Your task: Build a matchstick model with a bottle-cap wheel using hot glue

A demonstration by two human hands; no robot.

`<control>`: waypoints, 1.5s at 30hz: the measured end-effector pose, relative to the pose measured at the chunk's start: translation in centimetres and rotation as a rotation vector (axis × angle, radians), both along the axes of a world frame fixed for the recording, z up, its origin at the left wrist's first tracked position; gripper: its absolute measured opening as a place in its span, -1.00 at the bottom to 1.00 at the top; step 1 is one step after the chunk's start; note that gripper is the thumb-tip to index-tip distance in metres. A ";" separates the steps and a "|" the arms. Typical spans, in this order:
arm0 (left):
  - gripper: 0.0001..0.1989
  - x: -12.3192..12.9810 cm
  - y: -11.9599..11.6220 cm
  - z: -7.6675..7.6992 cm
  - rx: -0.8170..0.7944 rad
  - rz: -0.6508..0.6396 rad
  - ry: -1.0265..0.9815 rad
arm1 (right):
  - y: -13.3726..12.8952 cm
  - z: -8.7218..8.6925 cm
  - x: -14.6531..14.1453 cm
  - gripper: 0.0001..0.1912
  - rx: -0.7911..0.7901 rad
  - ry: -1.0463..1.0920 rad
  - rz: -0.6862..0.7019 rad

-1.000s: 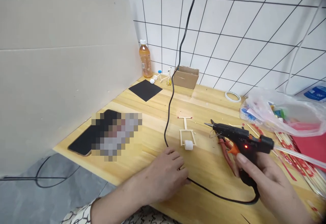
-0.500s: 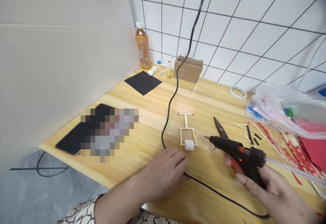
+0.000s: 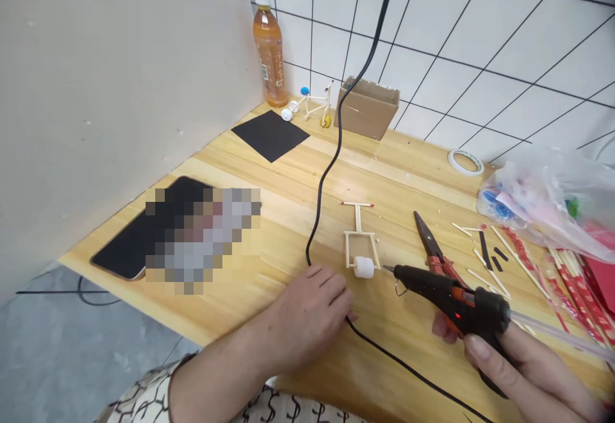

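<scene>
Well, far beyond the left hand [image 3: 307,314] a capped clear bottle [image 3: 270,58] of amber liquid stands by the wall, and to its right, also beyond that hand, sits an open cardboard box [image 3: 369,112], its inside mostly hidden. Past the right hand [image 3: 523,365], a crumpled translucent plastic bag [image 3: 542,202] shows blue, pink and green things through its film.

The desk [image 3: 269,218] is pale, grained wood. Just ahead of the left hand, slightly right, lies a stick frame [image 3: 358,219]: a slim stem, a red-tipped crossbar at its far end and a near rectangle carrying a white, stubby roller [image 3: 364,268]. Red-handled pliers [image 3: 427,236] with dark metal jaws lie ahead of the right hand.

The right hand is wrapped around a black plastic glue gun [image 3: 432,281], its metal nozzle just beside the frame's near right corner. The left hand is loosely curled over a black cord [image 3: 340,122]; whether it grips the cord cannot be told
</scene>
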State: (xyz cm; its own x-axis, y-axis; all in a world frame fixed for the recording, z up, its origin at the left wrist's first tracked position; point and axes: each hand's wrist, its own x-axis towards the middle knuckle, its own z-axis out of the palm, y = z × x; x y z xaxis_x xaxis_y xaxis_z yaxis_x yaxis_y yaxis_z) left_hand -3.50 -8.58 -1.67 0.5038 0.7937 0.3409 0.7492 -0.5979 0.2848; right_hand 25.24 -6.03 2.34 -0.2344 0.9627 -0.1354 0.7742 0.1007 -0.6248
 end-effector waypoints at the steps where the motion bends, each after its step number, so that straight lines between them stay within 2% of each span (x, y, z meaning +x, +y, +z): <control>1: -0.78 0.0 0.0 0.0 0.001 -0.004 0.005 | 0.0 0.0 -0.1 -0.70 0.005 -0.009 0.005; 14: -0.77 -0.3 0.0 0.1 -0.021 -0.022 0.011 | -0.3 -0.4 0.7 -0.74 -0.046 -0.091 -0.034; 19: -0.78 -0.4 0.0 -0.2 -0.021 -0.024 0.013 | -0.4 -0.4 0.5 -0.74 0.012 -0.105 -0.029; 24: -0.77 -0.4 0.0 -0.3 -0.014 -0.036 0.013 | -1.1 0.0 -0.5 -0.62 0.045 -0.102 0.013; 31: -0.77 -0.4 0.1 -0.2 0.001 -0.042 0.006 | -1.5 0.5 -1.0 -0.78 0.068 -0.102 -0.002; 35: -0.76 -0.4 0.1 -0.3 -0.006 -0.047 0.011 | -1.6 0.1 -0.9 -0.79 0.113 -0.072 -0.028; 45: -0.77 -0.4 0.1 -0.2 -0.009 -0.039 0.020 | -1.5 0.4 -1.3 -0.82 0.063 -0.017 -0.048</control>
State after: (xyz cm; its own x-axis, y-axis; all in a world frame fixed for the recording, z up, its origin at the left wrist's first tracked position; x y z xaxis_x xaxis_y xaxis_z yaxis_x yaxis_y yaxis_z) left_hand -3.87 -8.48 -1.85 0.5410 0.7765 0.3230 0.7312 -0.6240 0.2756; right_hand 23.92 -7.50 2.77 -0.1860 0.9795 -0.0774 0.7895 0.1022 -0.6052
